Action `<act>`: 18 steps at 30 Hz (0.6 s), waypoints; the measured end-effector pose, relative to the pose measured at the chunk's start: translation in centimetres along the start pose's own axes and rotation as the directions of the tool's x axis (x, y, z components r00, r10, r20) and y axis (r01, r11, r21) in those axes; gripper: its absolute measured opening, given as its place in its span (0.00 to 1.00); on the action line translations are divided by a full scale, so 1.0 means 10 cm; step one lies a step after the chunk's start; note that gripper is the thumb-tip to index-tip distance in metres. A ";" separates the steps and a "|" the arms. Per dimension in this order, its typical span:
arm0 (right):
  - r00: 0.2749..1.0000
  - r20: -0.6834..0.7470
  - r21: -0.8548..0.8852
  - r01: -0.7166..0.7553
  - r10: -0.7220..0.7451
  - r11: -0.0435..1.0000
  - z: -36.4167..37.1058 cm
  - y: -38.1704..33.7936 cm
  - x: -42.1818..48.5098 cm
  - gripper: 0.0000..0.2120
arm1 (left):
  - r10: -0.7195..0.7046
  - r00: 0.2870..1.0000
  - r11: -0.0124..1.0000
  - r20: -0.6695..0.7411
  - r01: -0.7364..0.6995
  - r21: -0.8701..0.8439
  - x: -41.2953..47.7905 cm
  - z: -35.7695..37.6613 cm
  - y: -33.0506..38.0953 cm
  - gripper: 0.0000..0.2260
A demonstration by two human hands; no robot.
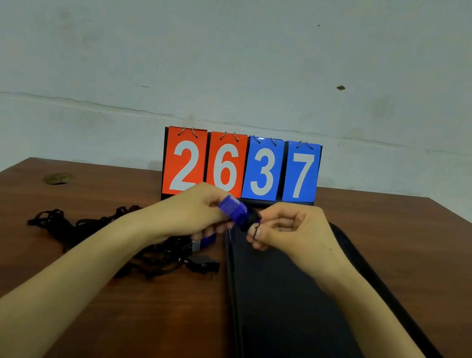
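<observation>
My left hand [194, 212] grips a small blue block-shaped part [234, 209] just above the table, in front of the scoreboard. My right hand [288, 230] is curled beside it and pinches a thin black cord [255, 230] that comes out of the blue part's dark end. A second blue and grey piece [202, 243] shows under my left hand. A black net [112, 239] lies bunched on the table below my left forearm. A long black case [297, 329] lies under my right forearm.
A flip scoreboard [240, 167] reading 2 6 3 7 stands at the table's far edge against a pale wall. A black clip [203, 264] lies beside the net. A brownish mark [56, 178] sits on the wooden table [173, 324] at far left.
</observation>
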State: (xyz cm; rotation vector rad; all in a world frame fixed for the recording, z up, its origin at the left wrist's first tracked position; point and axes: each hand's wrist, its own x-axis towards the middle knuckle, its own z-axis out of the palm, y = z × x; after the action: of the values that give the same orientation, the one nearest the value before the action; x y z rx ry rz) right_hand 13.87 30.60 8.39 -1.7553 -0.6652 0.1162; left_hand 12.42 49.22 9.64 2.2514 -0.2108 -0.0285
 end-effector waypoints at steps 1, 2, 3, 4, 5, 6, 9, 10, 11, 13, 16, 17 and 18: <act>0.999 -0.039 0.034 -0.003 0.005 0.999 0.00 0.00 0.00 0.06 | -0.046 0.998 0.995 0.038 0.049 -0.083 -0.01 0.03 0.01 0.12; 0.997 -0.080 0.062 -0.003 0.008 0.998 -0.01 0.00 0.01 0.06 | -0.076 0.994 0.986 0.080 0.087 -0.145 -0.02 0.07 0.03 0.12; 0.993 -0.120 0.084 -0.002 0.013 0.996 -0.01 0.01 0.01 0.06 | -0.084 0.990 0.980 0.114 0.103 -0.172 -0.02 0.12 0.03 0.13; 0.987 -0.157 0.100 -0.003 0.019 0.995 -0.02 0.01 0.01 0.05 | -0.082 0.988 0.978 0.133 0.105 -0.180 -0.01 0.17 0.03 0.14; 0.981 -0.193 0.111 -0.008 0.030 0.994 -0.03 0.01 0.02 0.04 | -0.080 0.988 0.978 0.135 0.104 -0.181 -0.01 0.21 0.03 0.14; 0.971 -0.234 0.119 -0.015 0.043 0.993 -0.04 0.02 0.03 0.04 | -0.081 0.989 0.980 0.124 0.102 -0.173 0.00 0.25 0.02 0.13; 0.913 -0.400 0.056 -0.060 0.077 0.997 -0.10 0.09 0.06 0.04 | -0.066 0.996 0.996 0.056 0.068 -0.050 0.03 0.31 -0.02 0.09; 0.883 -0.464 -0.028 -0.095 0.072 0.995 -0.12 0.12 0.07 0.04 | -0.051 0.998 0.999 0.029 0.050 0.005 0.04 0.31 -0.02 0.09; 0.855 -0.516 -0.130 -0.140 0.054 0.982 -0.14 0.15 0.08 0.04 | -0.028 1.000 0.999 0.002 0.028 0.043 0.04 0.31 -0.03 0.09; 0.836 -0.549 -0.313 -0.213 0.007 0.925 -0.16 0.19 0.09 0.05 | 0.024 0.999 0.997 -0.041 -0.021 0.074 0.04 0.28 -0.01 0.12; 0.883 -0.468 -0.503 -0.232 -0.036 0.832 -0.13 0.23 0.08 0.06 | 0.073 0.997 0.988 -0.035 -0.068 0.136 0.02 0.21 0.07 0.13; 0.907 -0.420 -0.556 -0.222 -0.040 0.801 -0.12 0.23 0.08 0.06 | 0.083 0.996 0.983 -0.028 -0.078 0.166 0.01 0.19 0.09 0.11; 0.930 -0.366 -0.600 -0.209 -0.033 0.773 -0.10 0.24 0.08 0.07 | 0.095 0.995 0.977 -0.029 -0.088 0.194 0.01 0.16 0.10 0.10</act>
State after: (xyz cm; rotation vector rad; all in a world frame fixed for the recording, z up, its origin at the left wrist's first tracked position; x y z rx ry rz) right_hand 15.84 29.76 6.74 -2.3815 -0.3591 -0.4098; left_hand 12.23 47.38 9.39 2.4303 -0.3078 0.0872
